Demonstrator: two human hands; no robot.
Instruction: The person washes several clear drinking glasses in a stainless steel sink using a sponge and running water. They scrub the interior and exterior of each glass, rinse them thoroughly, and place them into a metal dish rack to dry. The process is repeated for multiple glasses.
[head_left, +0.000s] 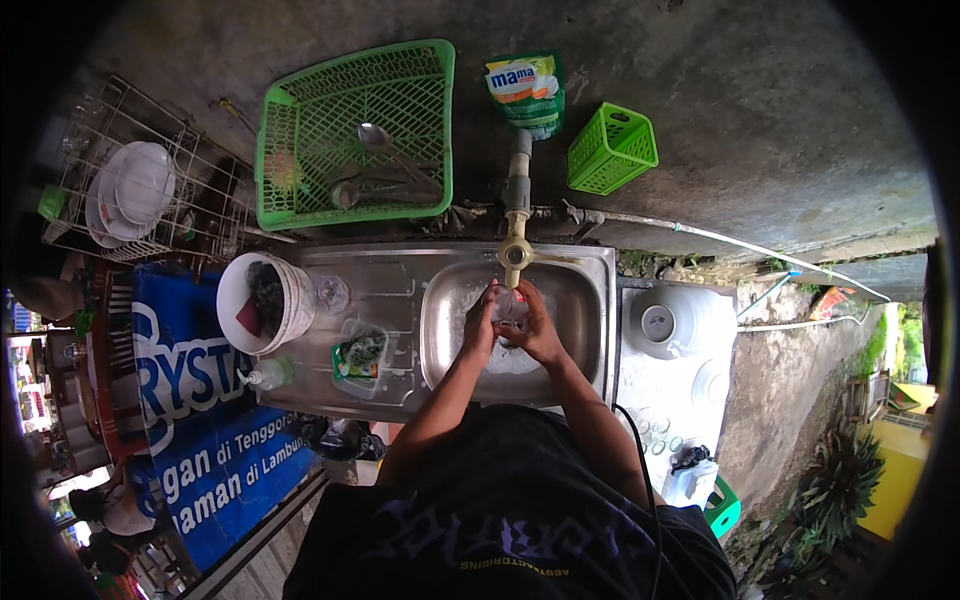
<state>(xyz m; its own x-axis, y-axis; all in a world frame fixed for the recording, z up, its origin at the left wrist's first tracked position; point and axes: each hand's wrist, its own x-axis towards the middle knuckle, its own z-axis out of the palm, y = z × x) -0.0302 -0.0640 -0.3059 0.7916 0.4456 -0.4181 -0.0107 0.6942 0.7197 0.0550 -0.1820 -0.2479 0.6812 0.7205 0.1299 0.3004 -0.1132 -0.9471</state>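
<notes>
Over the steel sink (439, 360), my left hand (478, 324) and my right hand (538, 330) hold a clear drinking glass (510, 306) between them. The glass is directly below the outlet of the tap (516, 255), and the fingers hide part of it. Whitish suds or water cover part of the basin floor under my hands. On the drainboard to the left stand another clear glass (332, 294) and a plastic tub (361, 360) with a scouring pad in it.
A white bucket (232, 307) and a soap bottle (271, 373) stand farther left. Spoons lie in a green basket (355, 52); a detergent pouch (525, 94) and small green basket (611, 150) hang nearby. Upturned bowls (679, 322) and several glasses (658, 431) occupy the right-hand table.
</notes>
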